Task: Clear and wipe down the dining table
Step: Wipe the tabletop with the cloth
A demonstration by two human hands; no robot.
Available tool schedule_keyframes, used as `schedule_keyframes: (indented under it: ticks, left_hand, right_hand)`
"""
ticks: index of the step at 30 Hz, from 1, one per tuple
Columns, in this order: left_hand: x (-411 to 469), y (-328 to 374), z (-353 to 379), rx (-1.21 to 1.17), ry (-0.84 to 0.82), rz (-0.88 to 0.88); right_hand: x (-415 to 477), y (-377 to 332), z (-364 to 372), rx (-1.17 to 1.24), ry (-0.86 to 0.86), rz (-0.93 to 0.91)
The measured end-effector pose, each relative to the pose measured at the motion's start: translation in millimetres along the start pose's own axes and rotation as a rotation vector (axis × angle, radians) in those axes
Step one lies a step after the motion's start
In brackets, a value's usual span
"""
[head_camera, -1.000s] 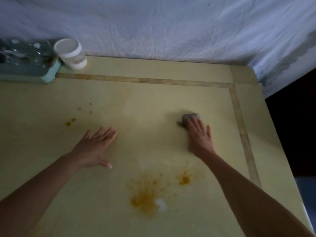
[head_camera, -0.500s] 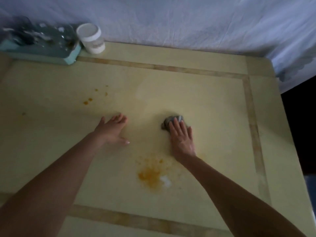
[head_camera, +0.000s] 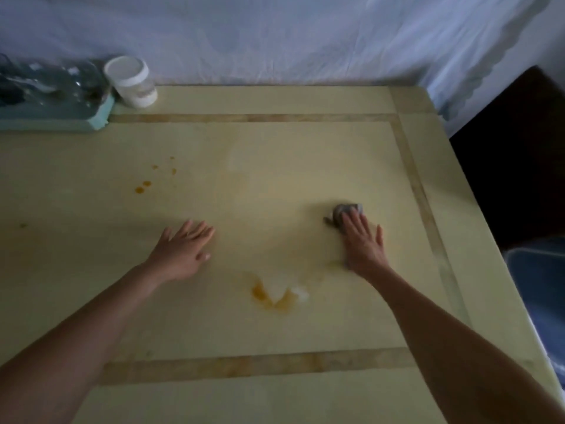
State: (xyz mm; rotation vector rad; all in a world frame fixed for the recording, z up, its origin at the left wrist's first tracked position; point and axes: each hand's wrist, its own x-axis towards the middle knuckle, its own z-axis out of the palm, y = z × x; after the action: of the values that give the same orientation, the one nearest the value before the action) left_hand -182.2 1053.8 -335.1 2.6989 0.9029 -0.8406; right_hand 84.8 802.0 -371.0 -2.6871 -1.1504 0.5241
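On the pale yellow table (head_camera: 275, 166), the right hand (head_camera: 363, 243) presses flat on a crumpled grey cloth (head_camera: 344, 212) toward the right edge. The left hand (head_camera: 183, 249) rests flat, fingers straight, well apart, with an orange smear (head_camera: 269, 296) between the 2 hands.

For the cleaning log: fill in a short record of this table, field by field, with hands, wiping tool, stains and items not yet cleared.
left hand: flat on the table, fingers straight, holding nothing
right hand: presses a small grey cloth with straight fingers
large stain: orange smear with a white patch, between the forearms, nearer than the cloth
small stains: orange spots beyond the left hand
items: white-lidded jar beside a teal tray, far left corner
tray contents: clear, glassy; too blurred to name
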Motion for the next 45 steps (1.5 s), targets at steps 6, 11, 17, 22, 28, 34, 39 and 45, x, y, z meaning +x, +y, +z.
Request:
schedule_keyframes:
  ticks: [6,11,17,22,28,34,39,45]
  left_hand:
    - [-5,-8,14,-0.059,0.023,0.030]
    - [-4,-9,11,-0.057,0.002,0.036]
    - [-7,-6,7,-0.074,-0.014,0.023]
    - [-27,2,11,-0.056,0.024,0.055]
    - [-78,25,47,0.037,0.020,0.184]
    - [-84,37,67,-0.009,0.079,0.137]
    - [-85,42,64,-0.021,0.066,0.111]
    - [-108,62,69,-0.036,0.067,0.082]
  right_hand:
    - [-58,46,6,0.119,0.187,0.444]
    - [-39,-56,32,0.139,0.085,0.213]
    - [-122,-184,99,-0.015,-0.072,-0.444]
    - [-136,-138,97,-0.065,-0.031,-0.581]
    - [-136,-22,55,0.049,0.086,0.080]
    - [-184,23,53,0.085,0.205,0.441]
    - [-196,-61,77,0.058,0.139,0.215]
    - [-270,-145,133,-0.109,-0.107,-0.430]
